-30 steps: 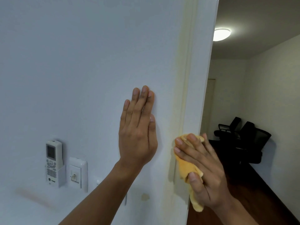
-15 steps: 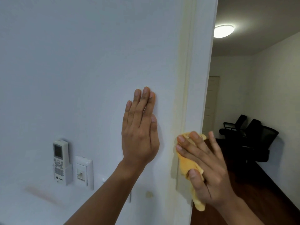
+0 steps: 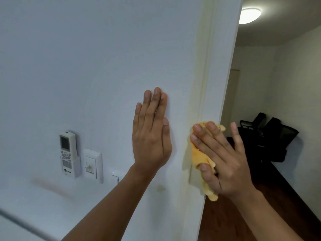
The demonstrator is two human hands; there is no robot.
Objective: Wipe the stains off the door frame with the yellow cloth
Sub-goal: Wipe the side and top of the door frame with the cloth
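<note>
Hands at a white door frame (image 3: 220,66), one wiping with a yellow cloth (image 3: 199,156).
The right hand (image 3: 224,157) presses the cloth against the frame's edge, fingers straight and slightly spread, thumb curled onto the cloth. The left hand (image 3: 151,134) lies flat on the wall (image 3: 86,66), fingers pressed together. Yellowish stains (image 3: 202,70) streak the frame above.
</note>
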